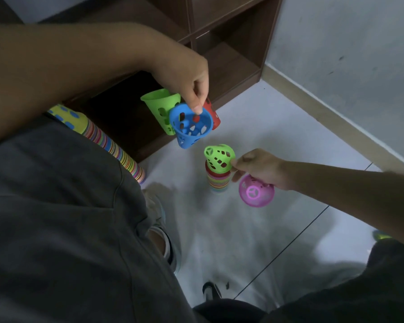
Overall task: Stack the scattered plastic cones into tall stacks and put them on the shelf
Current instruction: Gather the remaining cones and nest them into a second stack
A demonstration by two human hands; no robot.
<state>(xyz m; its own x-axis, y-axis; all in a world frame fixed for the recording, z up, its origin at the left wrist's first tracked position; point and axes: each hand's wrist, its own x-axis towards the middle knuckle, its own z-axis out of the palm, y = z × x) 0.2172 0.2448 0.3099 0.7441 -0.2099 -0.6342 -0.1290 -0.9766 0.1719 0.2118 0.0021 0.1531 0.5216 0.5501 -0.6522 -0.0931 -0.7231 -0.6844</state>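
The short stack [218, 180] of nested cones stands upright on the floor [254, 241] in front of the dark wooden shelf [229, 61], and everything here is gathered round it. A green cone [219, 157] sits on top of that stack, tilted and probably not yet pushed home. The right hand [261, 167] pinches its rim between thumb and fingertips, likely to steady or seat it. The same hand's lower fingers seem to hook a pink cone [256, 191], held mouth-up just right of the stack, probably kept ready as a later addition.

Above and left of the stack, the left hand [191, 89] hangs with its fingers curled downward, pinching the rim of a blue cone [191, 125]. A second green cone [162, 109] and a red cone [214, 116] appear bunched in the same grip, though how the fingers hold those two is hidden. Holding several at once would save reaching again.

Further left of the short stack, a long stack [113, 145] leans across the person's lap, its lower end near the floor, not yet on the shelf.
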